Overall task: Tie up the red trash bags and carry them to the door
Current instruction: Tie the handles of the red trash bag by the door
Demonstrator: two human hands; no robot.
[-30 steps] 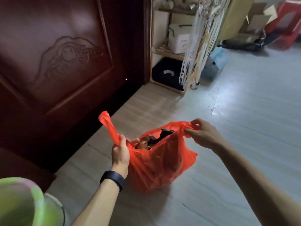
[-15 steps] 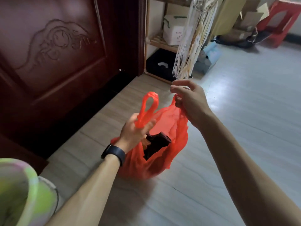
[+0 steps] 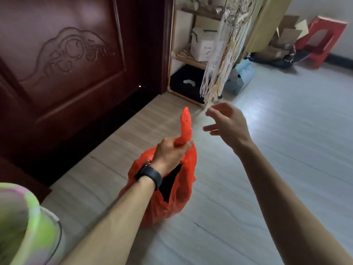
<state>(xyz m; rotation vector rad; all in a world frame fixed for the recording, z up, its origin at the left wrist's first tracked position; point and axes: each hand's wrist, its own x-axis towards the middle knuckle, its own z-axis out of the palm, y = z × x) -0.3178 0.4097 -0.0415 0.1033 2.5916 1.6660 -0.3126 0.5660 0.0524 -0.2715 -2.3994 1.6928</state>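
Note:
A red trash bag (image 3: 182, 196) stands on the pale floor in front of me, dark rubbish showing through a gap in its side. My left hand (image 3: 170, 152), with a black band on the wrist, grips the bag's gathered handles, whose red ends (image 3: 186, 123) stick up above the fist. My right hand (image 3: 226, 122) hovers just right of those ends with fingers spread and loose, holding nothing. The dark red carved door (image 3: 63, 60) fills the left side.
A wooden shelf (image 3: 183, 56) with a white box and a black bin stands right of the door. A fringed white hanging (image 3: 223, 60) dangles just beyond my right hand. Cardboard boxes and a red stool (image 3: 322, 41) sit far right. A green-and-pink rim (image 3: 26, 222) is at bottom left.
Both handles have come together into my left hand. My right hand has let go of its handle and opened beside it.

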